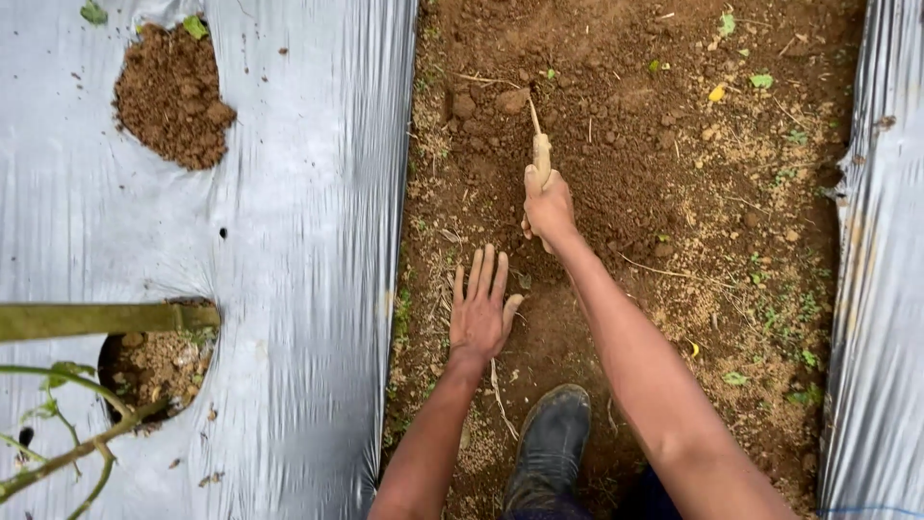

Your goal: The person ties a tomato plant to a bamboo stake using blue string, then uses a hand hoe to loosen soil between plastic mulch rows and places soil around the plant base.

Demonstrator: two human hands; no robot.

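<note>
My right hand [549, 207] is closed around the pale wooden handle of a small hand tool [540, 152], whose thin tip pokes into the loose brown soil [616, 125] of the furrow. My left hand [481, 308] lies flat on the soil with fingers spread, palm down, holding nothing, just below and left of the right hand. My dark boot [551, 443] stands on the ground between my arms.
Silver plastic mulch sheets [308, 241] cover the beds on the left and along the right edge [876, 289]. Two holes in the left sheet show soil [171, 96] [159, 366]. A green stem [96, 318] and thin branches [67, 453] cross the lower left. Small weeds dot the furrow.
</note>
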